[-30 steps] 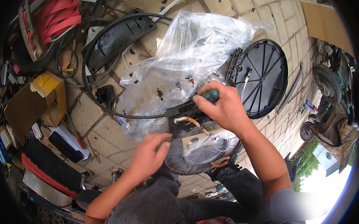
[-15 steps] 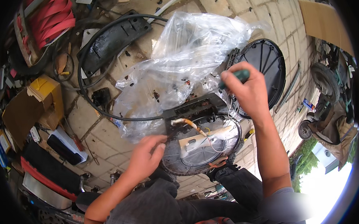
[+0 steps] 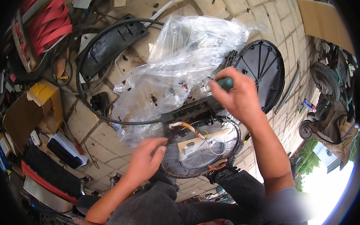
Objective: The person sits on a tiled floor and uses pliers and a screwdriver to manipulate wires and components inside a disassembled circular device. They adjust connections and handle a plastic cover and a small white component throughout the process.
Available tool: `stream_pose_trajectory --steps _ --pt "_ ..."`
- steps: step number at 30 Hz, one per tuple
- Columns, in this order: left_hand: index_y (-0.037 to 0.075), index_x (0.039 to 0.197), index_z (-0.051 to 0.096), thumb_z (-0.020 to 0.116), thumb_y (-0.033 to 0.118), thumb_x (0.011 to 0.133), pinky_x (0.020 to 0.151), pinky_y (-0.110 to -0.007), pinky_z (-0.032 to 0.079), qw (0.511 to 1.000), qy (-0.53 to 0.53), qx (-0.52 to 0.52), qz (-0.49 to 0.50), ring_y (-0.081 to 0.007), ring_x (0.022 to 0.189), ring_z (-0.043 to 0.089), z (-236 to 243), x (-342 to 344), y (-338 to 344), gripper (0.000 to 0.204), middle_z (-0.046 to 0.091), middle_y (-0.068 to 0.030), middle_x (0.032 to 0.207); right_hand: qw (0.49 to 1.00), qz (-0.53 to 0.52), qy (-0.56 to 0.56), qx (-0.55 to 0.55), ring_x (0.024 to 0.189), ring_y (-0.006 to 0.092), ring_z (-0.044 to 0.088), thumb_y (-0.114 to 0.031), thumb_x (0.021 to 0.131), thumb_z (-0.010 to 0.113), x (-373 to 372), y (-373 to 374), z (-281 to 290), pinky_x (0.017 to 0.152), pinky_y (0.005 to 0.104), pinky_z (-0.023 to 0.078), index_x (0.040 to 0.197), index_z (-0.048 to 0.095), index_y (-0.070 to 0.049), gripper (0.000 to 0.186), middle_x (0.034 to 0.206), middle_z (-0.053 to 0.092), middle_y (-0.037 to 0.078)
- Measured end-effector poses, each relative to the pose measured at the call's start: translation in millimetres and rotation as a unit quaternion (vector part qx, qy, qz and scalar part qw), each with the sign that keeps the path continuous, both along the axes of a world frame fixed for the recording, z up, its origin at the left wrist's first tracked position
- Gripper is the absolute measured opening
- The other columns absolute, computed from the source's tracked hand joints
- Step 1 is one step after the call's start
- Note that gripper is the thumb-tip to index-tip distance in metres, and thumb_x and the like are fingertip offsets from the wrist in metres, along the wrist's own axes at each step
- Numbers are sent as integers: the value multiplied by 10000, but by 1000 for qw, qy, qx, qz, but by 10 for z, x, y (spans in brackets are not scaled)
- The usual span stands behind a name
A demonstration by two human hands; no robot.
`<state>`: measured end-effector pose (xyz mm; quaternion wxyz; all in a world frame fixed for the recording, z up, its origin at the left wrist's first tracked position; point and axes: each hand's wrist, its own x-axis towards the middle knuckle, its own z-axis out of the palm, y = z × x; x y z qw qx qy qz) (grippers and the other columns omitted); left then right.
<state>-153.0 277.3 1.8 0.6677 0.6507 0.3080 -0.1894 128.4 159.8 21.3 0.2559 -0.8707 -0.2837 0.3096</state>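
A round black plastic base (image 3: 170,162) with ribs inside lies in front of my knees. A black rectangular housing (image 3: 192,112) is joined to its far side. An orange-and-white wire bundle (image 3: 186,126) crosses the base beside a pale, flat strip (image 3: 206,140). My left hand (image 3: 146,158) rests its fingertips at the base's left edge, thumb apart, gripping nothing visible. Above the housing's right end, my right hand (image 3: 241,95) is closed around a green-handled screwdriver (image 3: 225,83); its shaft does not show clearly.
Crumpled clear plastic sheeting (image 3: 178,69) spreads beyond the base. A round black cover (image 3: 264,74) lies to the right. A thick black cable (image 3: 79,82) loops left from the housing, past a dark curved panel (image 3: 110,47). Orange-handled pliers (image 3: 218,165) sit at the near rim.
My right hand has moved slightly left and down with the screwdriver, closer to the housing. My left hand keeps its place at the base's edge.
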Motion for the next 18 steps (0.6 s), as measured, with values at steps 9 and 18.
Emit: stream_pose_trajectory --steps 9,18 --pt "-12 1142 664 599 46 951 897 -359 512 1000 -5 3 0 -258 1008 668 10 3 5 210 711 -136 1068 995 -66 66 36 562 145 585 -199 851 779 -52 -100 -62 562 289 481 877 650 -13 228 632 623 73" --pt "-10 1136 669 604 43 946 905 -362 509 1000 -4 6 -10 -262 1016 665 18 23 6 208 712 -137 1066 998 -55 37 19 567 147 584 -174 847 783 -119 -138 -26 572 292 491 881 636 -26 211 651 627 78"
